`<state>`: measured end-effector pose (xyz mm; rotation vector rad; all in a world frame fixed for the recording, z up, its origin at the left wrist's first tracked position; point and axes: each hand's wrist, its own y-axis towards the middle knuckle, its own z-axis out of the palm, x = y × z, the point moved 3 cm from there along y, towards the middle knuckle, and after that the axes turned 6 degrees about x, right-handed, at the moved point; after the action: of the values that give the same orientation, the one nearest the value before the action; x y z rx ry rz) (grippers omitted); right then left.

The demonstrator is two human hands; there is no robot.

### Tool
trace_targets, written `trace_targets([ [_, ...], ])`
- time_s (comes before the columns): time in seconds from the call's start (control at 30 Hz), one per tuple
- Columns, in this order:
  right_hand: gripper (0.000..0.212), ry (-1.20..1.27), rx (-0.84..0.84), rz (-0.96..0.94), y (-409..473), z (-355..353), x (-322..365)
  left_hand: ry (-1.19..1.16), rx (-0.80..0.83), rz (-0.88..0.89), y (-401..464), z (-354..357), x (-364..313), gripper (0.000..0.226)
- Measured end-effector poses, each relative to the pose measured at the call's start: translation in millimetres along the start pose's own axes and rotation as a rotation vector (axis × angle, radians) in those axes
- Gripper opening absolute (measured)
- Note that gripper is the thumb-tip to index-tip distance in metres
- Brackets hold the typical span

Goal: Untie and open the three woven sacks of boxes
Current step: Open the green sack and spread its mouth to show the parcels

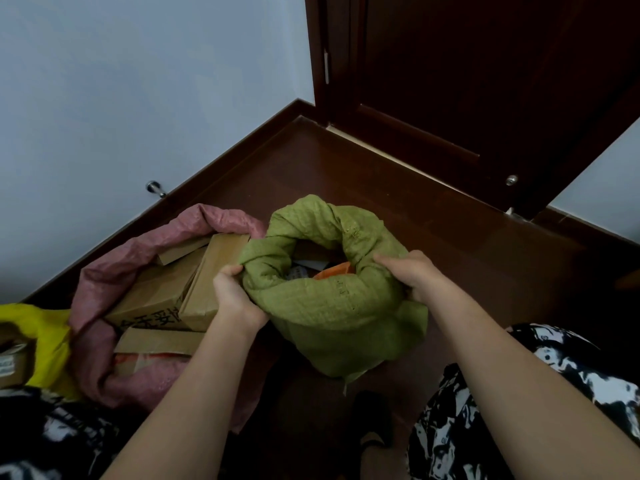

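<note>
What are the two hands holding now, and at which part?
Both hold the green sack by its rolled-down rim: the left hand grips the left side of the mouth, the right hand the right side.

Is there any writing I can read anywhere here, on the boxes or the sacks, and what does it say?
Nothing can be read for certain.
Cardboard box in the pink sack: large black printed characters along its lower edge, seen upside down and partly cut off, not legible.
Lower box in the same sack: faint red print, too blurred to read.
Small box in the yellow sack: a pale label, too small to read.
Green sack: no writing visible.
</note>
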<state>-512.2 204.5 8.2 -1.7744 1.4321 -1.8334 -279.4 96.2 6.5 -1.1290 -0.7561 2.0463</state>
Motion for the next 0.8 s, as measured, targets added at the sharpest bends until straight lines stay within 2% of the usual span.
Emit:
trace_targets([
  [0.1, 0.049, 0.282, 0.005, 0.036, 3.2, -2.8, 1.5, 0.082, 0.066, 0.004, -4.8, 4.5, -2.0, 0.036],
  [0.2, 0.038, 0.673, 0.031, 0.070, 2.4, -10.4, 7.7, 0.137, 0.060, -0.038, -1.9, -2.9, 1.8, 0.053],
  [0.27, 0.034, 0.841, -0.014, 0.122, 3.6, -17.2, 7.1, 0.027, 0.050, -0.091, 6.2, -15.2, 6.0, 0.066],
  [0.37, 0.038, 0.929, -0.055, 0.184, 5.2, -22.4, -0.9, -0.095, 0.011, -0.114, 14.1, -28.6, 13.3, 0.064],
  [0.47, 0.043, 0.955, -0.004, 0.204, 2.3, -19.1, -4.4, -0.036, -0.014, -0.136, 18.4, -35.2, 18.3, 0.058],
  [0.53, 0.072, 0.854, 0.064, 0.147, 8.4, -19.1, -3.0, 0.006, -0.029, -0.142, 19.9, -35.7, 18.1, 0.055],
  [0.57, 0.089, 0.707, 0.046, 0.097, 11.1, -20.8, -1.7, 0.025, -0.033, -0.136, 20.4, -34.4, 16.9, 0.054],
  [0.63, 0.099, 0.177, -0.066, -0.113, 11.6, -27.7, 5.4, 0.048, -0.018, -0.126, 17.4, -29.6, 14.9, 0.054],
  [0.7, 0.096, -0.263, 0.031, -0.303, 7.2, -20.8, 10.2, 0.045, 0.021, -0.121, 16.9, -27.6, 13.7, 0.053],
  [0.73, 0.091, -0.402, 0.068, -0.324, 8.0, -16.9, 9.1, 0.032, 0.031, -0.120, 17.3, -28.7, 13.1, 0.054],
  [0.77, 0.076, -0.478, 0.062, -0.324, 10.7, -15.8, 6.6, 0.020, 0.039, -0.123, 17.7, -30.1, 12.8, 0.054],
  [0.8, 0.053, -0.479, 0.018, -0.341, 16.3, -16.5, 4.6, 0.004, 0.043, -0.120, 18.7, -32.7, 12.8, 0.054],
])
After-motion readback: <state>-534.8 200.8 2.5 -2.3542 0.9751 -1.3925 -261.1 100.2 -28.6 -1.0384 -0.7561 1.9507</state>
